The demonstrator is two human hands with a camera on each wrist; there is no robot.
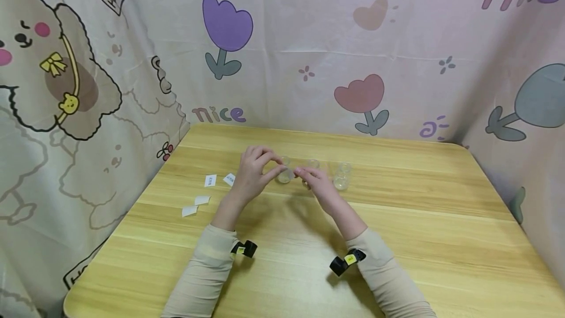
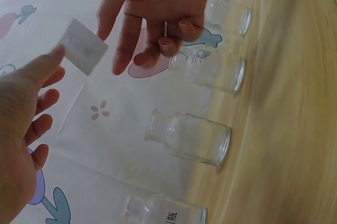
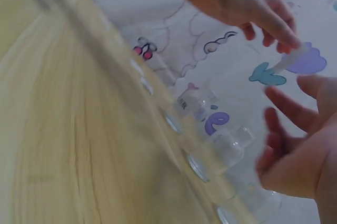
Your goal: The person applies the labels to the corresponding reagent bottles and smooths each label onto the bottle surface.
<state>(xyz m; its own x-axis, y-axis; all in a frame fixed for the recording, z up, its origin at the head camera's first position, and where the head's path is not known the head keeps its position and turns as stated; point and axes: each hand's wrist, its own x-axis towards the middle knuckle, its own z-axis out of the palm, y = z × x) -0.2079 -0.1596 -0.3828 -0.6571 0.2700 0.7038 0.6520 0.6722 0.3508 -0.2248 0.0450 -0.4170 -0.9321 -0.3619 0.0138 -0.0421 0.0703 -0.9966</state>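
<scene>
We have the small white label [image 2: 84,47] in the left hand [image 1: 255,171], held up off the worktop [image 1: 419,239] near the row of clear glass bottles. The left fingers are clamped on it at one corner, the thumb lying over that corner while most of the square stands free. The right hand [image 1: 318,185] is just to the right; in the right wrist view its thumb and forefinger are apart. Whether its other fingers hold a sliver of anything, we cannot tell.

We judge the label to be almost weightless and thin. It stands out flat from one corner, so it seems stiff enough to steer, though it would likely crease if we squeezed hard. One face may be tacky; we cannot confirm that. We would take it by the opposite corner or an edge, lightly, keeping fingertips off the middle.

The plain bottle [image 2: 195,137] should be hard, smooth, rather slippery and breakable, and light enough to skid if nudged. We would steady it round the body, below the narrow neck. Print shows on the bottle at the row's left end [image 2: 172,212].

On the left of the worktop lie two printed slips [image 1: 210,180] and, nearer to us, two blank-looking slips [image 1: 190,211], all probably just as light.
</scene>
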